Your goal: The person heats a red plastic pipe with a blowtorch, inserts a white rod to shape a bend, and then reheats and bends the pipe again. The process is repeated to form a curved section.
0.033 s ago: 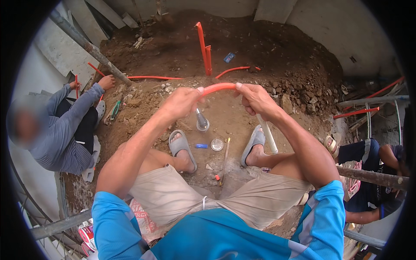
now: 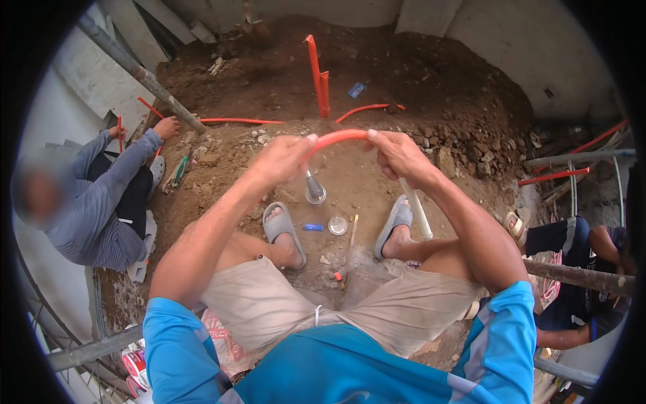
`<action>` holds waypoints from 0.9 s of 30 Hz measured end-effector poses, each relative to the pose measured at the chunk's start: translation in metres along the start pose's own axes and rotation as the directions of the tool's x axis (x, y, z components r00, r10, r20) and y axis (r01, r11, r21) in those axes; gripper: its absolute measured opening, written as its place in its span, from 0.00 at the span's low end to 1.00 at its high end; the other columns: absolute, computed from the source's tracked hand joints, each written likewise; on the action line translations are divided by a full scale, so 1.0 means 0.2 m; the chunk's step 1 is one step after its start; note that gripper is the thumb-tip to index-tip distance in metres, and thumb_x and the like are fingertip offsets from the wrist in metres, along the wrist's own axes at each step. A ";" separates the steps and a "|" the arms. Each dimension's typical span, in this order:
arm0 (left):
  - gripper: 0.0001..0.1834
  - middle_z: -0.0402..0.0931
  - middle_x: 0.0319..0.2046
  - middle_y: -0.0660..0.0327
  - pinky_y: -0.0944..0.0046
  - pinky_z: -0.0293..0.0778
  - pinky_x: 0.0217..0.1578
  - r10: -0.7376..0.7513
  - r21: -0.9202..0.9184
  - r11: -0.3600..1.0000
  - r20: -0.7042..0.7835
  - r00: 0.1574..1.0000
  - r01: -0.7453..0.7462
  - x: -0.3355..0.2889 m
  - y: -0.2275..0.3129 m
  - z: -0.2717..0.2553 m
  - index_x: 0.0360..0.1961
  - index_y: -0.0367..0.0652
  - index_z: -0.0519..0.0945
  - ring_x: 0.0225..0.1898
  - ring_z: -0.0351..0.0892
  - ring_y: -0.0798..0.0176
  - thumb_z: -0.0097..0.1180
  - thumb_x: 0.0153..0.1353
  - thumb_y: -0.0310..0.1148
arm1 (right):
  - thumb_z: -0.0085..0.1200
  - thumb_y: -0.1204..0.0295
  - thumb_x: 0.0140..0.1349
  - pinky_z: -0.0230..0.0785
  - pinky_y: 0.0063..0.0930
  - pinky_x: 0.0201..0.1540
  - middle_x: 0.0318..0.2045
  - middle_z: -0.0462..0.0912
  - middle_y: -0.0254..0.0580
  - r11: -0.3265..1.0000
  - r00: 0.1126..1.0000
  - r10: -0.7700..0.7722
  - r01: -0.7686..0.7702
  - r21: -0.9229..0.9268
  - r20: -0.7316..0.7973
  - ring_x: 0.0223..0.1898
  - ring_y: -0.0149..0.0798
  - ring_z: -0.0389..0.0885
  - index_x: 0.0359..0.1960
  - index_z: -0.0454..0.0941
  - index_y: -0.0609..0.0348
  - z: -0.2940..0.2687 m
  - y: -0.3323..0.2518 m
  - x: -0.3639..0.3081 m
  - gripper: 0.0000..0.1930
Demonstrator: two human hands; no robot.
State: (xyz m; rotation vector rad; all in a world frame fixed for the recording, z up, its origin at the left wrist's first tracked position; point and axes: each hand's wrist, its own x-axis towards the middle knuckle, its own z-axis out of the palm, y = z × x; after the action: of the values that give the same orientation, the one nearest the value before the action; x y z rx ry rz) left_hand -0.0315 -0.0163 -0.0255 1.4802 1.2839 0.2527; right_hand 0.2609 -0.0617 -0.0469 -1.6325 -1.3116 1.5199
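Observation:
My left hand (image 2: 286,156) and my right hand (image 2: 398,151) are closed on the two ends of a short orange plastic pipe (image 2: 340,137), which arches upward between them. Below the left hand stands a grey cone-shaped object (image 2: 313,185) with a clear round rim at its base. A white pipe (image 2: 417,212) slants from beneath the right hand to the ground by my right foot; whether that hand touches it is hidden. Between my sandalled feet lie a blue lighter-sized object (image 2: 313,227), a round clear lid or dish (image 2: 337,225) and a thin stick (image 2: 350,249).
Orange pipes (image 2: 316,81) stand upright in the soil ahead, with another (image 2: 242,120) lying on it. To the left a crouching person (image 2: 111,195) holds an orange pipe; green-handled pliers (image 2: 179,170) lie nearby. Someone sits at right (image 2: 572,283) beside a metal bar (image 2: 579,275).

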 end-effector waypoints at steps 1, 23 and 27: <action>0.32 0.77 0.24 0.65 0.59 0.72 0.29 -0.030 -0.010 1.000 0.014 0.999 0.030 -0.01 0.02 0.01 0.37 0.38 0.86 0.23 0.73 0.67 0.50 0.83 0.58 | 0.47 0.43 0.85 0.56 0.28 0.22 0.19 0.63 0.24 1.000 1.000 0.013 -0.013 -0.002 -0.011 0.19 0.25 0.63 0.51 0.83 0.68 -0.01 0.02 -0.02 0.32; 0.32 0.78 0.24 0.67 0.62 0.72 0.31 0.157 0.081 0.985 -0.079 0.984 -0.150 -0.02 0.05 0.03 0.50 0.39 0.88 0.26 0.75 0.68 0.48 0.85 0.59 | 0.48 0.43 0.85 0.58 0.27 0.21 0.19 0.63 0.24 0.999 0.999 -0.035 0.035 0.023 -0.002 0.18 0.24 0.63 0.48 0.83 0.64 -0.03 -0.04 0.03 0.30; 0.38 0.78 0.27 0.66 0.65 0.71 0.27 0.054 0.103 0.993 0.044 0.998 -0.059 0.03 0.01 -0.04 0.54 0.37 0.87 0.25 0.73 0.72 0.42 0.84 0.65 | 0.48 0.43 0.85 0.56 0.27 0.20 0.19 0.62 0.23 0.999 0.999 -0.040 0.040 0.017 -0.001 0.18 0.24 0.62 0.47 0.83 0.62 -0.02 -0.05 0.03 0.30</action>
State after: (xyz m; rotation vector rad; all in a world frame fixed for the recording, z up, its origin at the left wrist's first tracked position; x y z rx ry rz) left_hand -0.0337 -0.0066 -0.0244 1.6046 1.2396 0.1938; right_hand 0.2611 -0.0516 -0.0395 -1.5864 -1.3197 1.5029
